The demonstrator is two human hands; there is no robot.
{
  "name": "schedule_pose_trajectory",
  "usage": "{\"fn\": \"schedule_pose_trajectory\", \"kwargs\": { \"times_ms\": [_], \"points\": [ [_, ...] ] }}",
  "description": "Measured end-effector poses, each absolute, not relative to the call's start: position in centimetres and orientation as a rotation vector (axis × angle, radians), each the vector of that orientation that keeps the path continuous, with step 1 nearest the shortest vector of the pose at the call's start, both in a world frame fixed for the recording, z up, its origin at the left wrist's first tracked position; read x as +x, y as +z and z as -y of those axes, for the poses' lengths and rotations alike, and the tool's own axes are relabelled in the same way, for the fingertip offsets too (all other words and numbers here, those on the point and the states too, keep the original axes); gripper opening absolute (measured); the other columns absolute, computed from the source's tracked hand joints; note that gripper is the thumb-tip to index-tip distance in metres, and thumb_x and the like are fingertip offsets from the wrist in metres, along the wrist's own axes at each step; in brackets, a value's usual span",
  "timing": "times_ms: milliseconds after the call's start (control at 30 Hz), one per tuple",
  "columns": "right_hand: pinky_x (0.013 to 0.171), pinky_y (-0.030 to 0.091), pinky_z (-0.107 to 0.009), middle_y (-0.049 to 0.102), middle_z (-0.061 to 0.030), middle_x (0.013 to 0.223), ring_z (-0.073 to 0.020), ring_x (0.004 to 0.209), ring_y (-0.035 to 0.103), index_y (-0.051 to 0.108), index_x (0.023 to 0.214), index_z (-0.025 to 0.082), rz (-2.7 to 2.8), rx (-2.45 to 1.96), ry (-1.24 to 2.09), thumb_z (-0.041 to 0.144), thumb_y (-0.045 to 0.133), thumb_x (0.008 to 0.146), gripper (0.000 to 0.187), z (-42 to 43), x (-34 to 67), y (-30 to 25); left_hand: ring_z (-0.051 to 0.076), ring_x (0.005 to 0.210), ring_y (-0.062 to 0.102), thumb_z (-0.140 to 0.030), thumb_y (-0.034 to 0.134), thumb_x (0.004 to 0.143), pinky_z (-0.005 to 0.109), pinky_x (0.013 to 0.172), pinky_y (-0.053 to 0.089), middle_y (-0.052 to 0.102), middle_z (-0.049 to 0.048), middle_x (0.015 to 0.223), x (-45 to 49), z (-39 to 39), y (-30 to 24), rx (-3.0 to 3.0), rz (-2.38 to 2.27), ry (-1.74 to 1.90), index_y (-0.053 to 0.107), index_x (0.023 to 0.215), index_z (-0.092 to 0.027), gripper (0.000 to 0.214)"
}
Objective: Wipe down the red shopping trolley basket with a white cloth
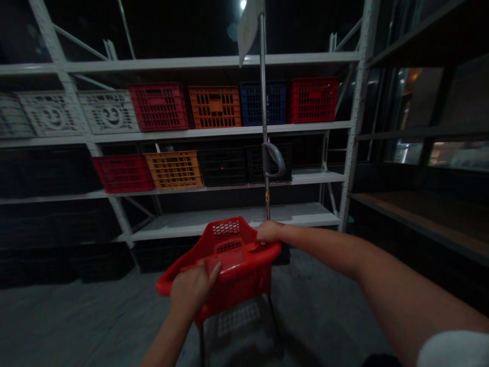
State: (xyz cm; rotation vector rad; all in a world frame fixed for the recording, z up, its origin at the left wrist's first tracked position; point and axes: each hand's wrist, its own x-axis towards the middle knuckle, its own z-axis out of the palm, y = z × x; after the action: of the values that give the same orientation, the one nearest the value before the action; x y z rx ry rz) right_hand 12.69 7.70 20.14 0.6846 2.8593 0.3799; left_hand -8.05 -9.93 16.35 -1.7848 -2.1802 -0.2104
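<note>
A red plastic shopping cart [229, 298] stands in front of me, its basket tapering away from me. My left hand [190, 285] lies over the left part of its handle, fingers curled over the bar and thumb stretched along it. At the right end of the handle, my right hand [268, 232] is closed on the red rim. Just beyond that hand rises a metal pole [263, 86] with a grey loop handle [278, 160] and a flat panel [249, 28] at its top. The basket's inside is partly hidden by the handle; I see nothing in it.
White metal shelving [214, 133] runs across the front. On it stand white crates [110, 112], a red crate [160, 107], an orange crate [215, 107], a blue crate [263, 103], a yellow crate [174, 169] and black crates [223, 166]. A dark rack [420, 219] borders the right.
</note>
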Motion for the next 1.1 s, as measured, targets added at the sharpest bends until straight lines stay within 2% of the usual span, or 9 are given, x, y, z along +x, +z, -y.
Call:
{"fn": "schedule_pose_trajectory", "kwargs": {
  "times_ms": [200,367,500,600,667,733,900,967,1100],
  "points": [
    [0.05,0.035,-0.02,0.065,0.001,0.062,-0.0118,0.053,0.054,0.068,0.064,0.019,-2.826,0.762,0.13,0.006,0.058,0.063,0.016,-6.5,14.1,20.7,0.029,0.076,0.061,-0.048,0.022,0.084,0.038,0.066,0.044,0.063,0.0203,0.08,-7.3,10.1,16.8,-1.764,2.224,-0.222,0.054,0.103,-0.007,0.056],
    [0.049,0.031,-0.018,0.057,0.0054,0.048,-0.0086,0.048,0.048,0.065,0.054,0.018,-2.917,1.273,-0.569,0.003,0.061,0.056,0.016,-5.3,14.3,20.4,0.028,0.077,0.061,-0.048,0.023,0.083,0.039,0.068,0.043,0.063,0.0203,0.08,-6.4,10.3,17.1,-1.764,2.246,-0.268,0.055,0.101,-0.007,0.055],
    [0.048,0.033,-0.018,0.063,0.0007,0.059,-0.0103,0.053,0.053,0.066,0.066,0.015,-2.953,1.496,-0.675,0.006,0.058,0.063,0.013,-4.9,12.0,19.3,0.029,0.076,0.061,-0.049,0.023,0.083,0.039,0.067,0.043,0.063,0.0197,0.077,-5.8,10.1,16.9,-1.766,2.236,-0.24,0.055,0.101,-0.006,0.057],
    [0.05,0.038,-0.018,0.067,-0.0035,0.072,-0.0113,0.058,0.057,0.064,0.085,0.012,-2.997,1.648,-0.755,0.008,0.047,0.074,0.02,-3.8,11.2,18.3,0.028,0.076,0.062,-0.049,0.023,0.083,0.038,0.068,0.043,0.063,0.0192,0.078,-5.5,9.9,16.8,-1.753,2.214,-0.215,0.055,0.101,-0.007,0.056],
    [0.057,0.042,-0.019,0.067,-0.0042,0.082,-0.0118,0.068,0.06,0.061,0.094,0.014,-3.101,1.741,-0.776,0.01,0.041,0.08,0.024,-2.1,11.3,17.2,0.026,0.077,0.062,-0.048,0.023,0.083,0.037,0.069,0.043,0.063,0.0188,0.079,-5.4,9.8,16.8,-1.747,2.21,-0.209,0.055,0.1,-0.007,0.054],
    [0.071,0.043,-0.022,0.066,-0.0032,0.091,-0.0126,0.083,0.06,0.06,0.093,0.017,-3.356,1.771,-0.729,0.012,0.041,0.082,0.023,0.4,11.8,15.7,0.026,0.077,0.062,-0.048,0.024,0.083,0.037,0.069,0.043,0.064,0.0185,0.079,-5.4,9.7,16.8,-1.746,2.223,-0.209,0.054,0.1,-0.008,0.054],
    [0.098,0.028,-0.036,0.063,-0.0016,0.105,-0.0152,0.106,0.051,0.06,0.101,0.026,-3.769,1.682,-0.343,0.011,0.044,0.082,0.028,4.1,13.5,11.8,0.028,0.076,0.062,-0.05,0.021,0.082,0.037,0.066,0.043,0.064,0.0189,0.077,-5.7,9.5,16.9,-1.752,2.248,-0.198,0.054,0.1,-0.007,0.057],
    [0.1,0.025,-0.039,0.063,-0.0041,0.106,-0.0169,0.108,0.049,0.061,0.1,0.024,-3.738,1.922,-0.219,0.01,0.043,0.083,0.029,3.1,14.8,10.8,0.028,0.076,0.062,-0.05,0.02,0.083,0.038,0.066,0.043,0.064,0.0194,0.077,-5.7,9.5,16.8,-1.755,2.23,-0.186,0.054,0.1,-0.007,0.057],
    [0.091,0.036,-0.034,0.06,-0.0086,0.102,-0.0178,0.101,0.05,0.062,0.098,0.019,-3.613,2.427,-0.263,0.011,0.037,0.083,0.029,-0.2,17.4,10.0,0.029,0.075,0.062,-0.051,0.02,0.082,0.037,0.064,0.043,0.065,0.0188,0.077,-5.5,9.2,16.4,-1.739,2.222,-0.168,0.054,0.101,-0.007,0.058]
  ]
}}
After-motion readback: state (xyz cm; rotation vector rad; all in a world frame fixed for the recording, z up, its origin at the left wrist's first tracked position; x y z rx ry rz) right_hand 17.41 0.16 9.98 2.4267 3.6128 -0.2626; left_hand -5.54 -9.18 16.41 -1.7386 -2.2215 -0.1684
